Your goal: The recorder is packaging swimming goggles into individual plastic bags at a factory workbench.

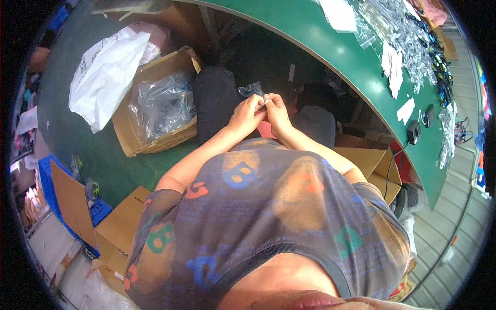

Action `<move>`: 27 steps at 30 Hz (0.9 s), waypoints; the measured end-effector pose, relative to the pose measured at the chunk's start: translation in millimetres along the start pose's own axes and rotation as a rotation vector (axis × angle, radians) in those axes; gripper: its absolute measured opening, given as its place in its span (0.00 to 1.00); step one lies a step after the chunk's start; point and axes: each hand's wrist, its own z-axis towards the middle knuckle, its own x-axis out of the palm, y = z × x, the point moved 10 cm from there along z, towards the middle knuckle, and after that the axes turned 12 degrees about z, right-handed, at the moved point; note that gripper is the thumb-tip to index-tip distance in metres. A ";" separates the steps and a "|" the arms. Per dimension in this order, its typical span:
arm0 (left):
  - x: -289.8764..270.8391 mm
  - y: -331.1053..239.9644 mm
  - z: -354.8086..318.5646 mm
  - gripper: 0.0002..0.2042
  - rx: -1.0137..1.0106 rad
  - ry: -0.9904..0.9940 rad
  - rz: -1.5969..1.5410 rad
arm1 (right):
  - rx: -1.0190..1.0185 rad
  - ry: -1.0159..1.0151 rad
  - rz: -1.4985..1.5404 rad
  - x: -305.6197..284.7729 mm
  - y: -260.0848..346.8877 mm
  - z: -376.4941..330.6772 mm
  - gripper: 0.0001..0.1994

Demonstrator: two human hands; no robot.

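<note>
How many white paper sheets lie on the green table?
4 that I can tell: one large sheet at the far end, two overlapping mid-table, one small slip nearer the black device. Clear bags may hide more.

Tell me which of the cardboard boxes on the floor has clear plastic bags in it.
The open cardboard box left of the person's knees, beside the white plastic bag; it is stuffed with clear plastic bags. The other boxes show no such filling.

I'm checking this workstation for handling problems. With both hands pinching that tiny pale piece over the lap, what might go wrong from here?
1. The small pale piece is pinched only at the fingertips of the left hand and right hand, above the dark trousers; a slip would likely drop it to the cluttered green floor.
2. The open cardboard box lined with clear plastic sits close by the left knee, so a dropped piece may be lost in it.
</note>
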 end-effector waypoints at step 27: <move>-36.8 -24.6 -31.3 0.05 -0.199 0.590 -0.622 | 0.211 0.636 -0.385 41.1 17.1 -54.1 0.36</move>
